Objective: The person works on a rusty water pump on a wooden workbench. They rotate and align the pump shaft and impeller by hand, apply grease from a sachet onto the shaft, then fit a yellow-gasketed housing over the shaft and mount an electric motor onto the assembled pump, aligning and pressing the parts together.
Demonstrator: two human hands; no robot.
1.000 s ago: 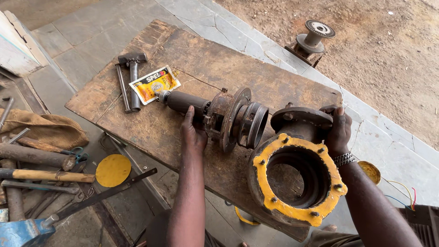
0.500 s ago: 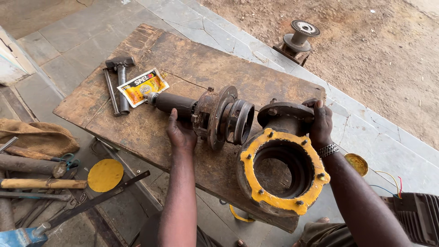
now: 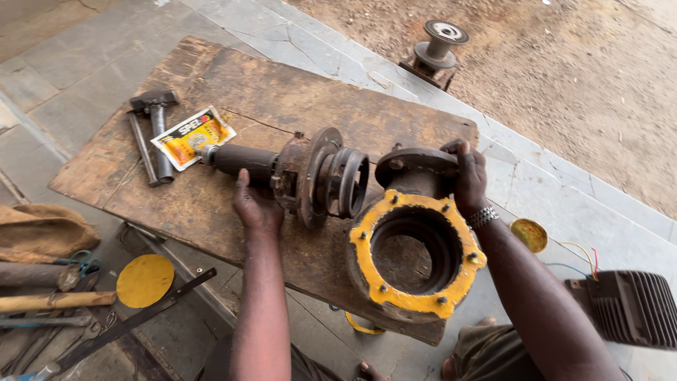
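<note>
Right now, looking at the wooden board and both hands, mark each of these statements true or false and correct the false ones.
1. The left hand rests on the rusty shaft assembly. True.
2. The right hand holds the hammer. False: it grips the housing's upper flange; the hammer lies untouched.
3. The housing's front ring is yellow. True.
4. The yellow sachet lies on the ground. False: it lies on the wooden board.

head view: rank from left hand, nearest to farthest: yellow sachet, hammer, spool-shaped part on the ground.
From the left hand:
1. yellow sachet, up-left on the board.
2. hammer, just beyond the sachet, near the board's left edge.
3. spool-shaped part, far off the board, top right on the ground.
</note>
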